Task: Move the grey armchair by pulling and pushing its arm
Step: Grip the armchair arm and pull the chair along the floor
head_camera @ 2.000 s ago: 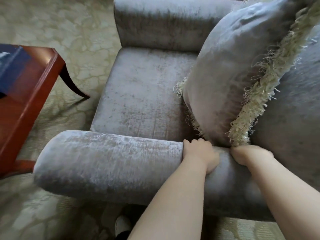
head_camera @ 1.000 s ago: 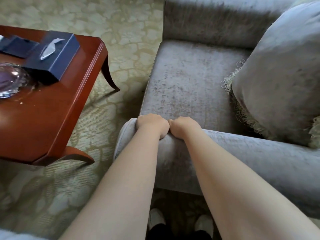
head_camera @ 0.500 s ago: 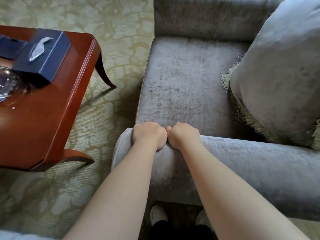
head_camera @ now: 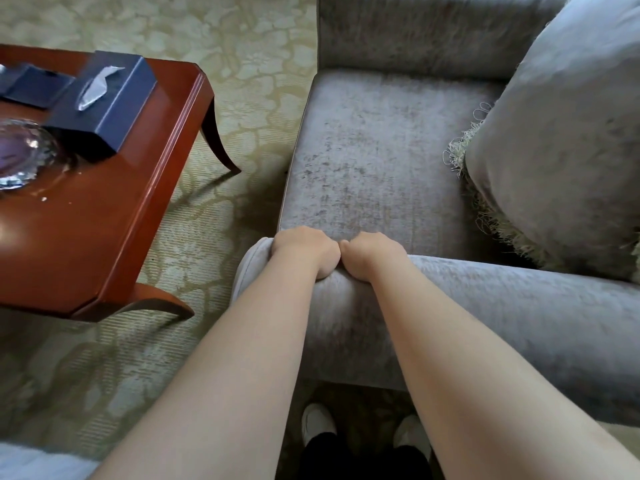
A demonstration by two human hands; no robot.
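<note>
Pale patterned carpet (head_camera: 242, 46) lies under the grey armchair (head_camera: 381, 150) at frame right, whose near arm (head_camera: 519, 306) runs left-right, with left hand (head_camera: 304, 251) and right hand (head_camera: 372, 256) touching, clamped over its left end, nearest the bench (head_camera: 104, 237).

Fingertips of left hand (head_camera: 304, 249) and right hand (head_camera: 372, 252) hide behind the arm (head_camera: 485, 299).

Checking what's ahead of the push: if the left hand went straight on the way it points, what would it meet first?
Probably the armchair's seat, just beyond the arm that the left hand grips; its depth below the hand is unclear.
</note>
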